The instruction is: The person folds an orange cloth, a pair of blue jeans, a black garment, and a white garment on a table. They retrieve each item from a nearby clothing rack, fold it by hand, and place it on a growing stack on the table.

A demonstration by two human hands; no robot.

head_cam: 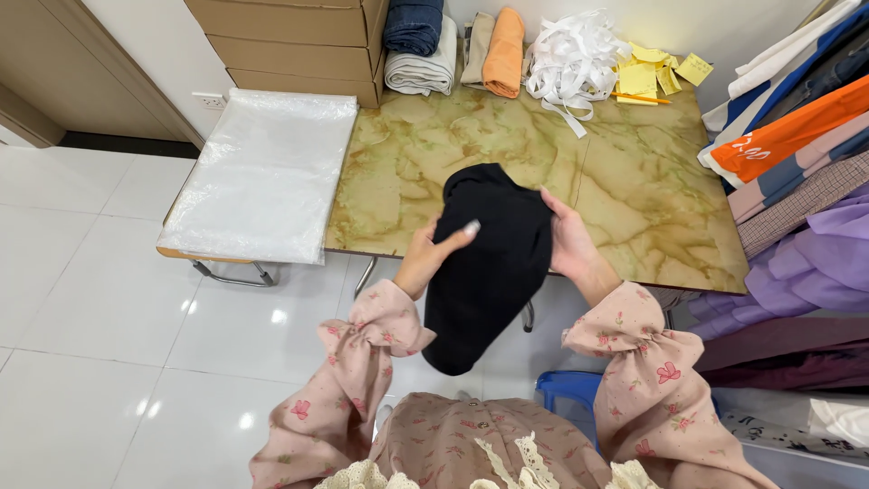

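A black garment (489, 263) hangs over the near edge of a green marbled table (625, 181), its upper part resting on the tabletop and its lower part drooping toward the floor. My left hand (433, 252) grips its left edge, thumb on top of the fabric. My right hand (568, 237) holds its right edge, palm against the cloth. Both arms wear pink floral sleeves with ruffled cuffs.
Folded cloths in navy (413, 25), white (424, 71), beige and orange (503, 52), a heap of white ribbon (570, 56) and yellow notes (654, 74) line the table's far edge. Clear plastic bags (262, 172) lie on a left stand. Cardboard boxes (290, 41) stand behind. Clothes (797, 181) hang right.
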